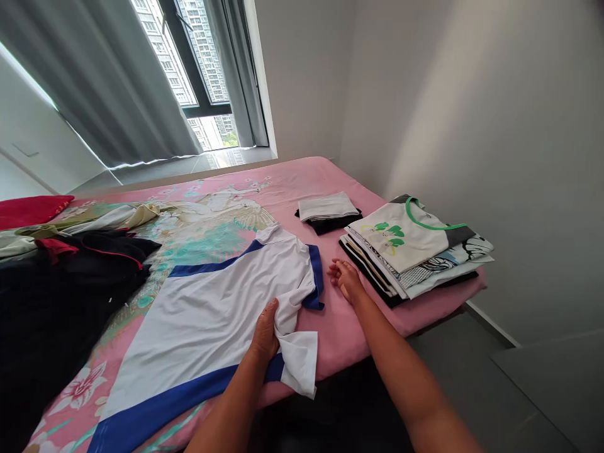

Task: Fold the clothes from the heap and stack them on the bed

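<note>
A white T-shirt (207,314) with blue side panels and blue sleeve trim lies spread on the bed, its collar end towards the right. My left hand (267,333) is closed on the shirt near its shoulder, the thumb on top and the other fingers hidden by the cloth. Fabric bunches up beside that thumb, and a white sleeve hangs over the bed's edge. Between the shirt and a stack of folded clothes (377,251), my right hand (346,280) is held with loosely bent fingers apart, holding nothing. A cream shirt with green neck trim tops the stack.
Smaller folded grey and black garments (328,207) lie behind my right hand. Dark clothes (61,296) are heaped at the left, near a red item (33,211). The pink floral bedsheet (302,173) ends at the near right edge, above a grey floor (476,352).
</note>
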Demonstrator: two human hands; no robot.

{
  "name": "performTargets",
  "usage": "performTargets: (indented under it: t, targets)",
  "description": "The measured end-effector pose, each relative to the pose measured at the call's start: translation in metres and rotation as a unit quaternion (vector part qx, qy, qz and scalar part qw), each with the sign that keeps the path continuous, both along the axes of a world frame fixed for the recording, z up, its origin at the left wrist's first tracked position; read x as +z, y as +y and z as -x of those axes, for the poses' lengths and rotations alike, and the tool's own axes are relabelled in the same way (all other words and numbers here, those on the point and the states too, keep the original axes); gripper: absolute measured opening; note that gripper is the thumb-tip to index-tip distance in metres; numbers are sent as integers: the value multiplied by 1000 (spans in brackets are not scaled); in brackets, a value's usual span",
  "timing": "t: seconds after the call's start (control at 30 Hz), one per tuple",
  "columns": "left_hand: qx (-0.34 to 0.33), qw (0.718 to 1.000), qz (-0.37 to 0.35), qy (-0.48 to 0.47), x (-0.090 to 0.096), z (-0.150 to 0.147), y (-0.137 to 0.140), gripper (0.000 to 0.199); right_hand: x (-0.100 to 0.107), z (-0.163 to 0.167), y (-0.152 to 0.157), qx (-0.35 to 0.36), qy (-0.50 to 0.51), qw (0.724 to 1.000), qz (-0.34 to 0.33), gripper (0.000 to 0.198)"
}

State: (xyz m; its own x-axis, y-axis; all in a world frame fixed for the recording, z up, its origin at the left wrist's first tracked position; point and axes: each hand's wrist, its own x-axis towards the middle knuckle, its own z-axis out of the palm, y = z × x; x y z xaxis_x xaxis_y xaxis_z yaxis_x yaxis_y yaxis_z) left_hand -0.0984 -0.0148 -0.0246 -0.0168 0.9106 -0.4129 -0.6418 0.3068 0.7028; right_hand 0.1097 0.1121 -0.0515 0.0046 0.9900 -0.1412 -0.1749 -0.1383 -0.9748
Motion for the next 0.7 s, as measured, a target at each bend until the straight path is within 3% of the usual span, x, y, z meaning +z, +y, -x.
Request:
performTargets:
  t: [0.1,0.23,0.43,0.53,0.6,0.67,0.7]
  targets:
    - [-7,1000,-8,-17,2,-1,-1,50,1,-3,-32,73,-14,996,38,31]
    - [-6,1000,-19,-23,3,-2,-2,48,16,0,-49,199,-42,976,73,21]
    - [-4,998,-56,7,1,-4,-3,42,34,8,-52,237,5,972,-7,35]
    - [12,987,-65,146,4,-4,-5,40,33,16,-47,250,30,967,-44,31]
    - [64,963,-66,254,12,-4,-6,38,30,21,-42,243,46,968,-54,29]
    - [121,922,-85,358,27,-6,-8,33,26,24,-38,231,50,970,-53,29]
    - [127,888,-108,428,36,-8,-9,30,24,24,-36,227,50,971,-51,30]
